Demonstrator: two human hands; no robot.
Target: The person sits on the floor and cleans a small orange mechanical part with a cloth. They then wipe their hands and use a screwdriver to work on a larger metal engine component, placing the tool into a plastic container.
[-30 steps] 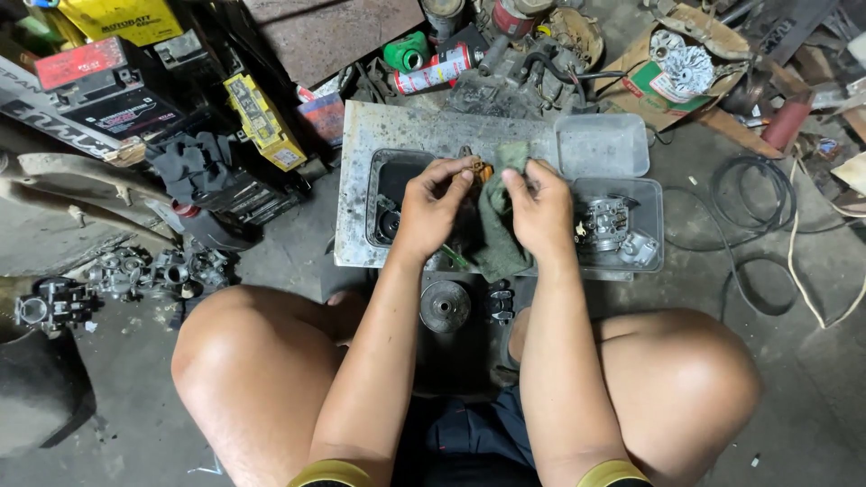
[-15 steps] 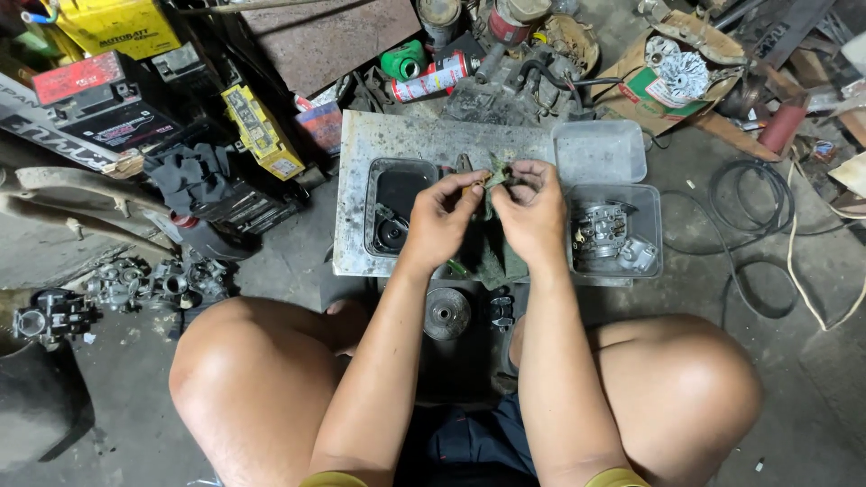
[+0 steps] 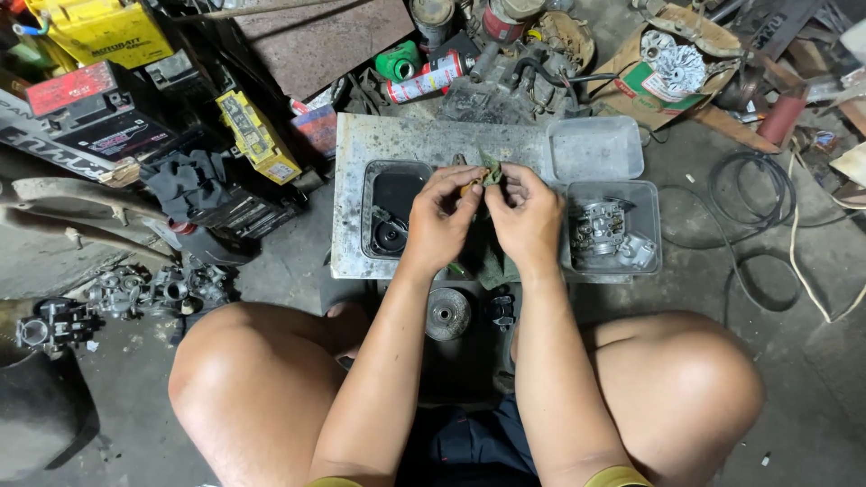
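- The left hand (image 3: 439, 221) pinches a small brass-coloured metal part (image 3: 467, 188) between thumb and fingertips, its grip clenched on the piece.
- The right hand (image 3: 523, 216) has its grip closed on a dull green cloth rag (image 3: 492, 169), whose top is bunched against the part while the rest hangs down below the hands.
- Both hands meet just above a flat, stained grey metal sheet (image 3: 361, 162) lying on the concrete floor (image 3: 794, 361), between the person's bare knees.
- On the sheet to the left sits a dark rectangular tray (image 3: 386, 194) with a black round piece in it; to the right a clear plastic box (image 3: 651, 225) holds a silvery carburettor body (image 3: 597, 227), its lid (image 3: 595, 146) folded open behind.
- A round ribbed metal disc (image 3: 447, 313) and a small black fitting (image 3: 502, 309) lie on the floor just below the sheet.
- By the look of it, the wiping of this one small part is under way: rag and part are pressed together, and the part has not yet been set down. The carburettor body sits in its box apart from the hands, so reassembly appears yet to come.
- More carburettors (image 3: 149, 289) lie at the far left, well apart.
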